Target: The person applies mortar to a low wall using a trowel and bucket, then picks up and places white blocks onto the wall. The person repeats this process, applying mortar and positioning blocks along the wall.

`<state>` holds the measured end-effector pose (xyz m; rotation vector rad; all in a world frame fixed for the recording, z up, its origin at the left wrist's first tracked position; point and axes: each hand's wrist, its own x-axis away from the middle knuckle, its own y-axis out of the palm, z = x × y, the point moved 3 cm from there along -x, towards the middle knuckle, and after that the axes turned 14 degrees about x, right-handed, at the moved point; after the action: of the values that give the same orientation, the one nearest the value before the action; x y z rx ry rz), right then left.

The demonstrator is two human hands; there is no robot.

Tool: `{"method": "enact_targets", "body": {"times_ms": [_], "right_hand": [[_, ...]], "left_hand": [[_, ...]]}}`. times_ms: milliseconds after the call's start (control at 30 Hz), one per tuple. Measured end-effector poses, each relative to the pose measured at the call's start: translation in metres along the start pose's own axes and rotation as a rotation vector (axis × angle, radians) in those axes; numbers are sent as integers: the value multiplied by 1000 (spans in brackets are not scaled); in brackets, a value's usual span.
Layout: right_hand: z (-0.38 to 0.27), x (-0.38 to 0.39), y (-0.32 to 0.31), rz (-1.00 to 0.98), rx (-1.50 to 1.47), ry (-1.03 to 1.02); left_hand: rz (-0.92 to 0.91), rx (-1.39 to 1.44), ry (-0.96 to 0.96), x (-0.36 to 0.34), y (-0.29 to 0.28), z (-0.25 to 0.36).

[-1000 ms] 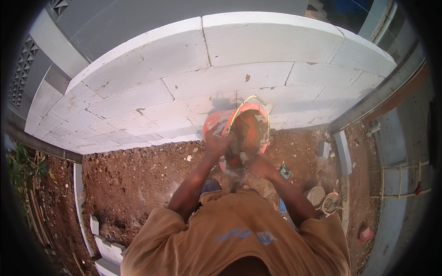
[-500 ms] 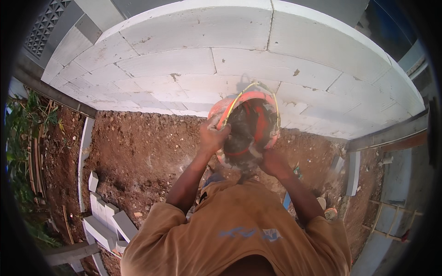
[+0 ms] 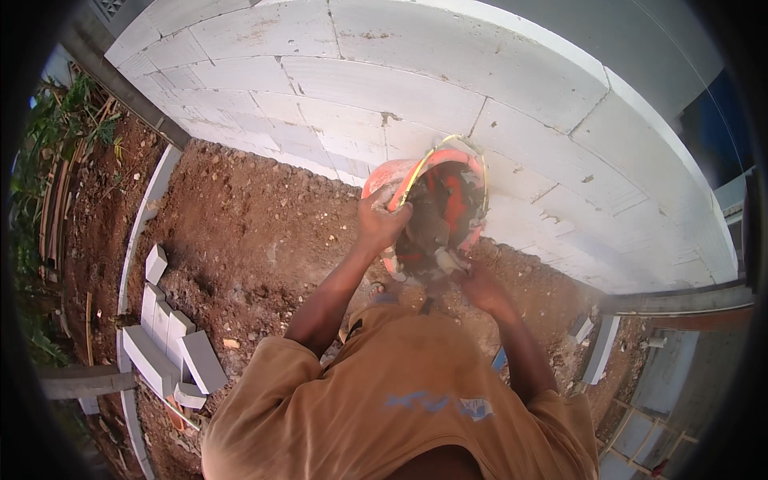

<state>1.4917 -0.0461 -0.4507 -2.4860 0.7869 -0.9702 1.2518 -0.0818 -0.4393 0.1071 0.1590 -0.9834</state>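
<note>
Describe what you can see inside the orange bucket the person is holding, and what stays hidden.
Inside the orange bucket the walls show dark grey smears and lumps, like wet mortar. The left hand grips its rim; the right hand is at its lower edge. How much it holds is hidden.

Outdoor building site | white block wall (image 3: 448, 96) | dug earth (image 3: 240, 232) | loose blocks (image 3: 172, 348)

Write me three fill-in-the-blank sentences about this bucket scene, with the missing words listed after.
1. The left hand grips the rim of an orange ____.
2. The right hand is at the bucket's ____ edge.
3. Behind the bucket rises a wall of white ____.

Missing words: bucket; lower; blocks
</note>
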Motion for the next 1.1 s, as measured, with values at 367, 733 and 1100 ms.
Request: {"method": "enact_targets", "body": {"times_ms": [367, 733, 1100], "right_hand": [[-79, -70, 67, -59, 516, -196], [-134, -118, 135, -120, 892, -239], [-145, -126, 151, 98, 821, -560]], "left_hand": [[172, 3, 72, -3, -128, -13], [359, 65, 10, 9, -204, -30], [421, -106, 9, 34, -232, -18]]}}
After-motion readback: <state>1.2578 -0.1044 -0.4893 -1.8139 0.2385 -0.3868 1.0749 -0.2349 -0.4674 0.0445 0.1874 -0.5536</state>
